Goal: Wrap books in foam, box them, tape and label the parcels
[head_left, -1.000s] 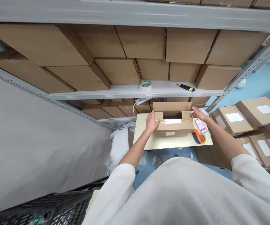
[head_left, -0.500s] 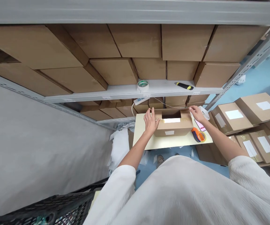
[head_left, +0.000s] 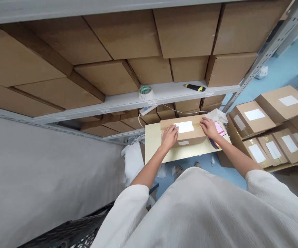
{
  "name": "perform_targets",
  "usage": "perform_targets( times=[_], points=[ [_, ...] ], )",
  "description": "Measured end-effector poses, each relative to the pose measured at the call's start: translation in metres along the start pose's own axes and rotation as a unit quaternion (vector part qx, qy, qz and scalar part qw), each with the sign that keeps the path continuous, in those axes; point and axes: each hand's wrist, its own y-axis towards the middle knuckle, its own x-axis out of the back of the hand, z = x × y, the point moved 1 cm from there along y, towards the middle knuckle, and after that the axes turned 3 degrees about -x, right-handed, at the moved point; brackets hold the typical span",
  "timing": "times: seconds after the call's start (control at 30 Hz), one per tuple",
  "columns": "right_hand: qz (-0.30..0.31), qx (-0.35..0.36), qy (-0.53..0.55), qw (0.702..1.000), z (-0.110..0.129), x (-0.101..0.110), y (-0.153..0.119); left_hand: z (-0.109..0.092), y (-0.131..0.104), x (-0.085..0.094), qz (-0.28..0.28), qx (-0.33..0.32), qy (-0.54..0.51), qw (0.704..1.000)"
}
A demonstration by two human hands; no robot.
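Observation:
A brown cardboard box [head_left: 194, 138] sits on the pale yellow tabletop [head_left: 151, 144], its top shut. A white label [head_left: 185, 126] lies on that top, and a smaller one [head_left: 183, 143] is on the side facing me. My left hand [head_left: 170, 136] rests on the top's left part, fingers spread loosely beside the large label. At the right end, my right hand [head_left: 209, 127] lies on the top with its fingers out. Neither hand grips anything. Partly hidden under my right wrist is an orange and purple tape dispenser [head_left: 213, 143], next to a phone [head_left: 219, 128].
Shelves packed with cardboard boxes [head_left: 187, 31] stand ahead, with a tape roll [head_left: 146, 92] and a utility knife [head_left: 194, 87] on the ledge. Labelled boxes [head_left: 275, 151] are stacked at right. A black crate [head_left: 68, 229] is at lower left, below a grey wall [head_left: 48, 165].
The box's top opening has been covered as its flaps came down. Both hands moved onto the top, and the right hand came inward from the far right corner. My view has turned slightly.

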Motion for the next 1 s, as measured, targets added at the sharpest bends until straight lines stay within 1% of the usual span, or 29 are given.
perform_targets(
  times=[0.07,0.13,0.17,0.23,0.27,0.33,0.37,0.43,0.53,0.6,0.7,0.8,0.9,1.0],
  points=[
    [-0.006,0.000,0.022,1.000,-0.004,0.002,-0.004,0.001,-0.002,-0.008,0.004,0.001,0.002,1.000],
    [-0.036,-0.022,0.050,0.998,-0.017,0.006,-0.014,0.002,-0.005,-0.013,0.007,0.002,0.009,1.000],
    [-0.057,-0.050,0.064,0.995,-0.026,0.008,-0.022,0.002,-0.006,-0.014,0.009,0.004,0.010,1.000],
    [-0.089,-0.135,0.084,0.983,-0.050,0.010,-0.044,0.003,-0.007,-0.014,0.011,0.011,0.010,1.000],
    [-0.088,-0.180,0.087,0.976,-0.063,0.009,-0.057,0.002,-0.008,-0.014,0.012,0.015,0.008,1.000],
    [-0.066,-0.257,0.072,0.961,-0.087,0.005,-0.083,0.002,-0.007,-0.014,0.010,0.025,0.006,1.000],
    [-0.047,-0.289,0.061,0.954,-0.097,0.002,-0.096,0.001,-0.007,-0.015,0.008,0.029,0.006,1.000],
    [0.006,-0.329,0.047,0.943,-0.110,-0.008,-0.117,0.001,-0.005,-0.015,0.007,0.037,0.010,0.999],
    [0.091,-0.347,0.026,0.933,-0.117,-0.026,-0.137,0.002,-0.003,-0.016,0.010,0.041,0.022,0.999],
    [0.119,-0.347,-0.003,0.930,-0.118,-0.038,-0.143,0.002,-0.001,-0.015,0.015,0.043,0.031,0.998],
    [0.125,-0.347,-0.049,0.928,-0.119,-0.053,-0.146,0.001,0.002,-0.013,0.023,0.052,0.040,0.998],
    [0.127,-0.349,-0.076,0.925,-0.122,-0.061,-0.145,0.003,0.003,-0.013,0.025,0.052,0.046,0.997],
    [0.127,-0.350,-0.090,0.924,-0.122,-0.063,-0.143,0.008,0.003,-0.015,0.018,0.033,0.054,0.998],
    [0.135,-0.355,-0.096,0.920,-0.115,-0.056,-0.141,0.017,0.002,-0.019,-0.005,0.004,0.057,0.998]
  ],
)
